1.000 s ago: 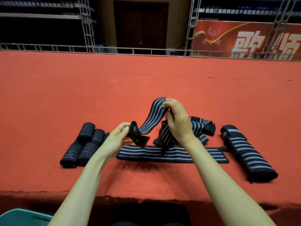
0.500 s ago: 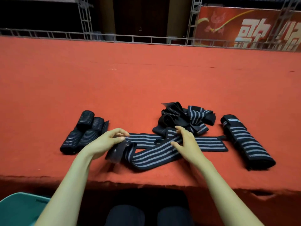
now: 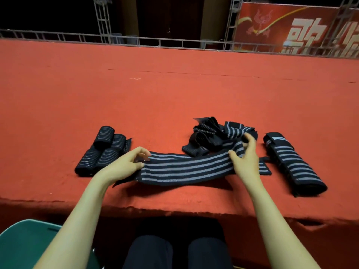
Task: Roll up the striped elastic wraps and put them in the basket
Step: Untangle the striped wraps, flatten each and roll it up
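Note:
A black wrap with grey stripes (image 3: 184,168) lies stretched out flat near the front edge of the red table (image 3: 174,90). My left hand (image 3: 122,166) pinches its left end. My right hand (image 3: 245,162) holds the wrap toward its right end, fingers curled over it. Behind it sits a tangled pile of unrolled wraps (image 3: 215,135). Several rolled wraps (image 3: 103,150) lie together at the left. A flat folded wrap (image 3: 293,164) lies at the right. The green basket (image 3: 23,243) shows at the bottom left, below the table edge.
The table's front edge runs across just below the wraps, with my knees (image 3: 174,253) under it. A metal truss railing (image 3: 174,41) and a red banner (image 3: 295,28) stand at the far side.
The wrap was held up in the air, then brought down to the table. Since then my hands have moved apart and pulled it out straight and flat.

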The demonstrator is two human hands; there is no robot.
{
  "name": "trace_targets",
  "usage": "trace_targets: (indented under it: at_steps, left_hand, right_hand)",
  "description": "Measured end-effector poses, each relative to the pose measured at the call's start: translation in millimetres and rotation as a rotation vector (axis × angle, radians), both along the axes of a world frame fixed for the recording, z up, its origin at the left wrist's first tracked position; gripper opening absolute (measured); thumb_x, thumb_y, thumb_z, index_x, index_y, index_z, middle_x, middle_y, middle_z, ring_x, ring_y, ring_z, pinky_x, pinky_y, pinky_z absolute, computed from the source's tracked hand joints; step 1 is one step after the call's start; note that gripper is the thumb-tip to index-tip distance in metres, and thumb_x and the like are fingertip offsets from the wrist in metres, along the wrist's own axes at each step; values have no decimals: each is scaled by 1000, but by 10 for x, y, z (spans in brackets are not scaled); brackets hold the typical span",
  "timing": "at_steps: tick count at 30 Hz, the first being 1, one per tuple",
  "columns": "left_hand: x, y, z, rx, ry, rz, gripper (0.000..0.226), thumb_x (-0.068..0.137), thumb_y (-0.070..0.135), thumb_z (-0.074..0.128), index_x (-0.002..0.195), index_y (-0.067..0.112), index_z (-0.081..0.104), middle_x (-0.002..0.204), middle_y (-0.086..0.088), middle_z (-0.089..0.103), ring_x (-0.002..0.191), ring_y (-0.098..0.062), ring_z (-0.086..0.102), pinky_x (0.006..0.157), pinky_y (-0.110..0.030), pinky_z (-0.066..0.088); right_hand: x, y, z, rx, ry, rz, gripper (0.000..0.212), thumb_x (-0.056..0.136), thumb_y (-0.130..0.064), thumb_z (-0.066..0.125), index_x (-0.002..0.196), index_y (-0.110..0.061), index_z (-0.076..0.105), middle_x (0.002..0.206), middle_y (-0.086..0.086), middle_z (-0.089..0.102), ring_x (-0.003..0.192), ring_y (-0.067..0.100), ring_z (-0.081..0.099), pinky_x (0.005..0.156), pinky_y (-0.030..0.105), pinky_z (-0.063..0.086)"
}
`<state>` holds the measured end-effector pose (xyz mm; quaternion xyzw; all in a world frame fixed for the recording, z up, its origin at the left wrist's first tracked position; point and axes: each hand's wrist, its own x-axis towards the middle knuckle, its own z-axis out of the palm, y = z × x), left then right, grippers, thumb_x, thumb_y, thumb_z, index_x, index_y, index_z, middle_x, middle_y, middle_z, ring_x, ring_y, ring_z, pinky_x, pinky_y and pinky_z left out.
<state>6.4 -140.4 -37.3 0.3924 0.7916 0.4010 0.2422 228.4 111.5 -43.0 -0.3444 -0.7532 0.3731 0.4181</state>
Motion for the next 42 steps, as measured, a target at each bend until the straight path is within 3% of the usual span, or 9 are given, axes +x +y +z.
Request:
trace_targets:
  at_steps: [4,8,13,19,23,28,35,38,42]
  left_hand:
    - [71,129,-95,-162,210,-87,28,92,5,54,111,24,51,120,2,55,110,-13,52,89,-21,35]
    - [147,374,-223,-445,542,-104,33,89,10,58,119,23,58,125,2,58,120,-19,50,97,-30,33]
    - [291,443,-485,-462,836,-10,37,89,11,50,124,24,56,124,-3,54,117,-26,47,97,-35,34]
    - [654,377,-844,-150,671,-27,74,81,62,19,127,18,57,127,1,54,122,-22,45,109,-42,26]
    - [706,352,-862,-260,731,-4,87,76,61,-4,141,24,39,143,4,38,135,-17,29,116,-40,7]
    - [674,283,-848,-356,798,-22,89,72,58,-15,147,29,25,150,5,27,139,-14,20,117,-36,2]
    - [588,130,-830,-355,789,18,86,75,52,-11,143,25,33,147,4,33,138,-15,26,116,-39,6]
    - [584,107,-887,-268,795,48,71,84,41,3,136,19,46,139,0,45,131,-19,39,114,-44,15]
    - [527,150,-901,-166,775,135,39,90,15,41,126,11,56,127,-10,51,120,-31,46,106,-46,31]
  right_hand:
    - [294,-52,138,437,-364,-292,64,80,8,54,141,-9,39,119,18,51,106,39,50,77,44,45]
    - [311,-148,-82,766,-612,-266,53,60,0,79,110,-4,64,97,15,65,87,38,58,71,46,48]
    - [299,-272,-471,435,-932,16,58,95,-47,48,144,-19,37,145,0,44,143,21,22,114,53,14]
    - [391,-357,-511,97,-463,370,57,97,-38,50,148,-30,27,134,-7,51,127,12,43,108,32,32]
    - [375,-232,-508,-83,-210,156,48,100,-24,45,146,-19,32,114,-4,61,111,18,55,87,21,33]
    - [422,-14,-655,170,-719,188,64,92,-39,55,148,-32,25,143,-2,42,138,22,28,116,51,12]
    - [495,-57,-546,344,-1041,-144,57,98,-41,34,151,-29,16,146,5,28,143,26,8,109,67,-2]
    - [548,-59,-499,407,-1089,-194,62,100,-35,37,153,-26,6,155,4,20,146,30,0,108,68,0]
    - [536,-30,-509,536,-899,-38,59,93,-22,55,147,-18,32,150,4,36,146,30,13,111,63,9]
